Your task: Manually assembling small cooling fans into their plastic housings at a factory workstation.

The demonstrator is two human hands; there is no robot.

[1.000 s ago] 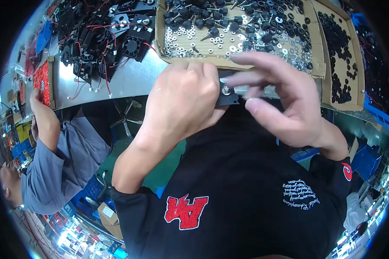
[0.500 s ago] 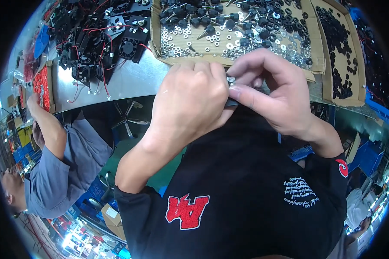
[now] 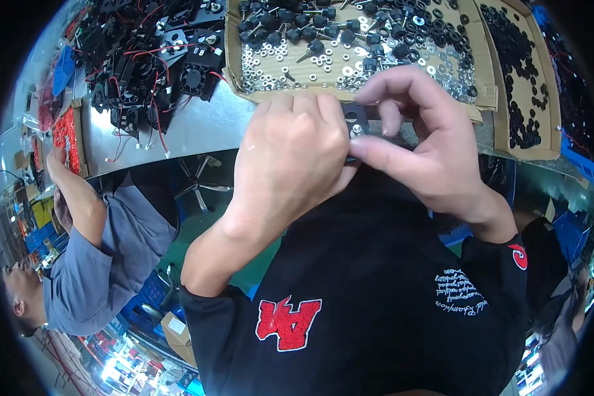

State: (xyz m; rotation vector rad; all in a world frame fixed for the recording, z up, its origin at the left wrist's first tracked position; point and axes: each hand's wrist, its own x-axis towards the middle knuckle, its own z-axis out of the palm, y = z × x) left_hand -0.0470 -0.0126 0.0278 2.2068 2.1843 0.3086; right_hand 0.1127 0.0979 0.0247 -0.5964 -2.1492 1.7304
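My left hand (image 3: 294, 148) is closed, back upward, around a small black plate (image 3: 352, 113). Past its knuckles the plate shows a round hole, and a shiny metal nut or screw end (image 3: 356, 129) stands on it. My right hand (image 3: 435, 142) is beside it, thumb tip close to the metal piece. Its fingers are curled but apart from the thumb, with nothing visible between them. The left fingertips and the rest of the plate are hidden. Both hands are just in front of a cardboard tray (image 3: 254, 98) of black-headed screws, nuts and washers.
A second cardboard tray (image 3: 549, 150) with black rings lies at the right. Black fan assemblies (image 3: 195, 79) with red wires are heaped on the metal table (image 3: 99, 142) at the left. Beyond, a person in a grey shirt (image 3: 122, 237) reaches toward a box of red parts (image 3: 68, 135).
My right finger and thumb, close together at the metal piece before, have spread apart, uncovering the plate's hole. My left hand keeps its hold. The view has shifted slightly.
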